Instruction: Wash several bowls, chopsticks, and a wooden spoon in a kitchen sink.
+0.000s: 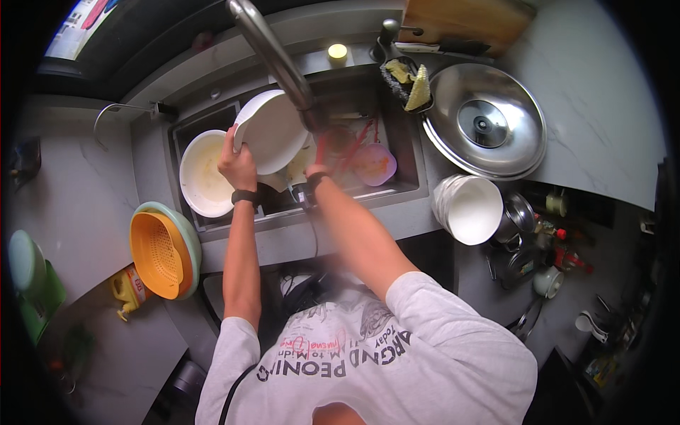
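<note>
My left hand (237, 164) grips the rim of a large white bowl (276, 130), which is tilted over the sink (406, 183). Beside it on the left sits another white bowl (201, 178) with yellowish residue inside. My right hand (317, 169) reaches down into the sink under the faucet (271, 58). Its fingers are blurred and partly hidden, so what they touch is unclear. Just right of that hand are a round, blurred vessel (340, 139), red stick-like utensils (364, 138) and a small pink bowl (375, 163) with orange residue.
A caddy with yellow sponges (419, 87) hangs at the sink's right corner. Beyond it lies a steel lid (510, 117). White stacked bowls (474, 211) stand on the right front edge. An orange colander (156, 255) in a green basin and a yellow pump bottle (129, 291) are at left.
</note>
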Demonstrator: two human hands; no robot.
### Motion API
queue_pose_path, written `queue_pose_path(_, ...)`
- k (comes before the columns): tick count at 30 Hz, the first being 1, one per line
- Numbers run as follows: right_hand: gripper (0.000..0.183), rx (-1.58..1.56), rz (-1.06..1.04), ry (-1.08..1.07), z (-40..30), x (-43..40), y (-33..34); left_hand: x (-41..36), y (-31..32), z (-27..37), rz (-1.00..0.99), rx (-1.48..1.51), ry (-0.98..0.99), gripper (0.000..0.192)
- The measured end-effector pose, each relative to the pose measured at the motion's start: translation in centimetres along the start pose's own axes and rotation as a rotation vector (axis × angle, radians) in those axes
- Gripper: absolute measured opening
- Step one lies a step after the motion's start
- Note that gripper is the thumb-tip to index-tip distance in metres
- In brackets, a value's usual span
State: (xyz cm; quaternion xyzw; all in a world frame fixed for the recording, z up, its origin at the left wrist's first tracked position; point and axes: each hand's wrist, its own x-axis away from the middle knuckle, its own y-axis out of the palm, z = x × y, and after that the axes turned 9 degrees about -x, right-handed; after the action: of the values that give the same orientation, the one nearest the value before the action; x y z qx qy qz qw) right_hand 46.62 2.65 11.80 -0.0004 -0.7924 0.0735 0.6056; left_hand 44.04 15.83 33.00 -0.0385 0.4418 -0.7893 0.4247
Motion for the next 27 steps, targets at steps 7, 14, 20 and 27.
queue_pose_path(7,0.028,0.112,0.070,0.034,1.9,-3.6,3.3,-0.1,1.2,0.9,0.059,0.122,0.007,0.043)
queue_pose_path(14,0.018,-0.003,-0.175,0.070,3.9,-1.2,4.8,-0.3,1.4,-0.6,0.123,0.124,0.095,0.046)
queue_pose_path(20,0.013,-0.153,-0.270,0.144,4.3,-0.4,4.2,-0.7,1.4,-1.0,0.115,0.085,0.075,0.046)
queue_pose_path(27,0.016,-0.633,-0.192,0.207,2.1,0.5,1.7,-0.8,1.2,0.6,0.096,0.218,0.051,0.045)
